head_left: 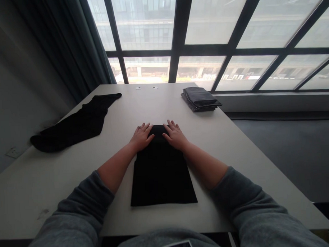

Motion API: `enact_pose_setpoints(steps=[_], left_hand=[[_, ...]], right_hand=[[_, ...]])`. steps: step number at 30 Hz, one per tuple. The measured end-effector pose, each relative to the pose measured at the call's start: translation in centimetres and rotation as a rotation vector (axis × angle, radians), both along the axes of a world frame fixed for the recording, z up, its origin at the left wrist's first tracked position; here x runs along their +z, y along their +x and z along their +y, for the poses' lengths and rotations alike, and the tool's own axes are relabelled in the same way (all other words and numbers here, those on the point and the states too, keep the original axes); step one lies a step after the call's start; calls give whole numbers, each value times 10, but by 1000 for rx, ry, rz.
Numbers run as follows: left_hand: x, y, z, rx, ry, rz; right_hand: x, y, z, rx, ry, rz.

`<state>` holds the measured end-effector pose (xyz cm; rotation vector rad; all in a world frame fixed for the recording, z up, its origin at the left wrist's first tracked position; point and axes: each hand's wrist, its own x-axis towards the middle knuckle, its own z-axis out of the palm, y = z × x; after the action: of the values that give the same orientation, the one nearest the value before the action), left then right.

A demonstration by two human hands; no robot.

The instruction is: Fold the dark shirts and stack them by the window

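Note:
A black folded cloth garment (163,177) lies flat on the white table in front of me, its wide end towards me and its narrower end away. My left hand (142,137) rests on the far left corner of the garment, fingers stretched forward and the thumb pointing inward. On the far right corner lies my right hand (176,136), its fingers spread and the thumb on the black fabric. Both palms face down, and neither hand grips anything. The exact kind of garment cannot be made out.
Another black garment (75,123) lies loosely spread along the table's left side. A stack of folded grey and striped cloths (200,98) sits by the far right edge. The white table (236,160) ends before a large window; a dark curtain (70,44) hangs at left.

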<state>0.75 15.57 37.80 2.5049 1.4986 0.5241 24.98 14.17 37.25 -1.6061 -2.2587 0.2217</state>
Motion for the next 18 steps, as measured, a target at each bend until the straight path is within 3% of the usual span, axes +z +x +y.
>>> enact_pose_setpoints(steps=[2,4,7,10,13,18], left_hand=[[14,-17,-23,-40,63,-78],[29,-35,-59,-169,66,-118],[42,-59,-126,-386,-100,-84],[36,-74,-183,-488,-176,10],[20,-79,-214,-450,-115,31],[1,-73,-224,-327,115,22]], right_hand=[[10,12,-20,27,104,105],[21,26,-52,117,155,201],[34,43,-113,406,44,233],[34,54,-171,606,-133,138],[22,60,-206,602,-134,41],[-3,63,-221,429,-21,42]])
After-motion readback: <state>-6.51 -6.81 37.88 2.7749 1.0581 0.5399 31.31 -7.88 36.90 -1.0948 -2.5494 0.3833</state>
